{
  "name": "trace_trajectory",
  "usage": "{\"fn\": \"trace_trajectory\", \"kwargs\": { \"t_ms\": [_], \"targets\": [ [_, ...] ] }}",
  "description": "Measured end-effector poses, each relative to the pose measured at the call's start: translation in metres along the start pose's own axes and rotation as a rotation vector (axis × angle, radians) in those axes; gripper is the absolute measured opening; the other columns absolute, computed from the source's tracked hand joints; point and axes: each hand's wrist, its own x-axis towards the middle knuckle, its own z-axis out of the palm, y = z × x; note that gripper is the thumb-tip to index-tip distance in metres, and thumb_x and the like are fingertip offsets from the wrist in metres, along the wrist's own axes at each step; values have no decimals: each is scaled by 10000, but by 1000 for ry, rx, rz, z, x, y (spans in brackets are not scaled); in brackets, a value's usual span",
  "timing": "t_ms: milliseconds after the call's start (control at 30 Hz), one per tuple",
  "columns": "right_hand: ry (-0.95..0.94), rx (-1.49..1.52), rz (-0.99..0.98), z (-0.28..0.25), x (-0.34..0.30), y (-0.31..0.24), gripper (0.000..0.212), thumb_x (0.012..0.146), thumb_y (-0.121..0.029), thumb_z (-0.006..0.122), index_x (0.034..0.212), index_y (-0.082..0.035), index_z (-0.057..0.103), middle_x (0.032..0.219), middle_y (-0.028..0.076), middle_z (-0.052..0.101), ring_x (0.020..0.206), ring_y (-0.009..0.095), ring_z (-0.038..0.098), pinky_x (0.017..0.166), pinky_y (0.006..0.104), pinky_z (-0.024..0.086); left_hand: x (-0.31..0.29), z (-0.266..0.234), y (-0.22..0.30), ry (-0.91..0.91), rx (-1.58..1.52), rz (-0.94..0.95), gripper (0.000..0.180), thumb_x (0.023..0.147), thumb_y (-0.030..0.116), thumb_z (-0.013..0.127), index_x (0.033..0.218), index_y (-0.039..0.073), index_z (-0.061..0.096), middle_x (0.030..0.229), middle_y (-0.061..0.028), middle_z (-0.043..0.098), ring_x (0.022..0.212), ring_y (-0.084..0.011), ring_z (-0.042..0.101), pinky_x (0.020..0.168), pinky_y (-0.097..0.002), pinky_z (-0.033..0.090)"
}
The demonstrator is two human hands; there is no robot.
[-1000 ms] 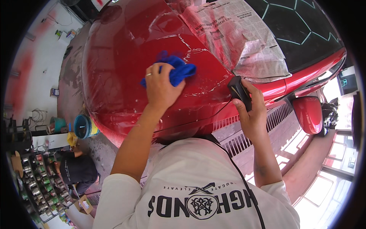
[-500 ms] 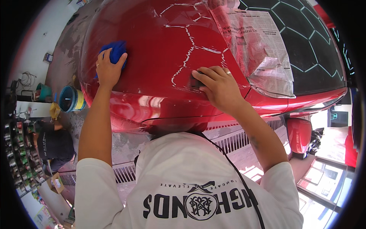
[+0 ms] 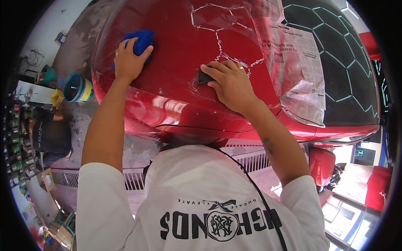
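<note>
In front of me is the glossy red hood [image 3: 176, 54] of a car, with jagged white light lines mirrored in it. My left hand [image 3: 127, 62] rests on the hood's left part, its fingers curled over a bunched blue cloth [image 3: 143, 41]. Farther right, my right hand [image 3: 228, 81] presses a small black block [image 3: 204, 77] flat against the paint, thumb and fingers around it. Faint whitish smears show on the paint around the block. The block's underside is hidden.
Newspaper [image 3: 299, 71] and clear plastic film cover the hood's edge by the dark windshield [image 3: 347, 54]. A red side mirror [image 3: 321, 166] juts out at right. On the floor at left stand a blue bucket [image 3: 74, 88] and a crouching person in dark clothes [image 3: 52, 136].
My right hand has slid the black block leftward over the hood, onto the lower end of the jagged reflection. My left hand keeps the blue cloth on the hood. The view has turned slightly.
</note>
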Motion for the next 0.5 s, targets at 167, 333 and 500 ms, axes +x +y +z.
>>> {"fn": "trace_trajectory", "kwargs": {
  "t_ms": [167, 333, 500],
  "targets": [
    [-33, 33, 19, -46, -72, 4, 547, 961, -201, 807, 1497, -159, 704, 1403, 47, 726, 1216, 308, 652, 1052, 511, 490, 0, 3, 0, -8, 18, -30, 794, 954, 711, 764, 1533, 181, 648, 1621, -161, 561, 1461, -449, 555, 1206, -578, 474],
    [8, -55, 32, -13, -26, 21, 541, 968, -203, 802, 1498, -166, 703, 1411, 40, 728, 1237, 310, 655, 1059, 516, 496, 2, 3, 0, -13, 8, -16, 798, 955, 719, 757, 1533, 179, 648, 1621, -165, 559, 1464, -454, 550, 1211, -580, 467],
    [111, -126, 92, 10, 14, 21, 544, 981, -210, 793, 1515, -174, 693, 1390, 38, 737, 1237, 313, 656, 1107, 532, 498, -1, 0, -2, -12, -19, 2, 786, 960, 717, 753, 1530, 184, 657, 1617, -163, 564, 1460, -459, 554, 1206, -585, 469]
  ]
}}
